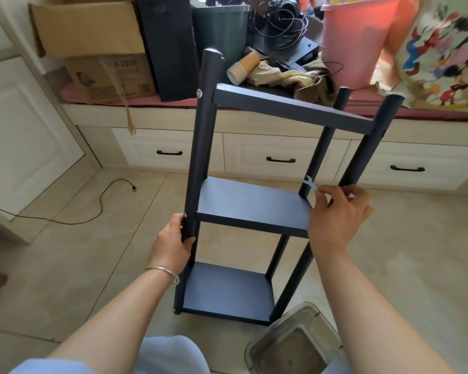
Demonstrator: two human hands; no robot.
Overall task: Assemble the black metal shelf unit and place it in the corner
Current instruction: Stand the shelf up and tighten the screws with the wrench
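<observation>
Currently the black shelf unit (250, 203) stands on the tiled floor, tilted, three shelves fitted between four posts. Left hand (173, 242) wraps its fingers round the near-left post (200, 157), presumably to steady the frame. Right hand (335, 211) pinches a small flat wrench (310, 184) at the far-right post, likely tightening the middle-shelf bolt.
</observation>
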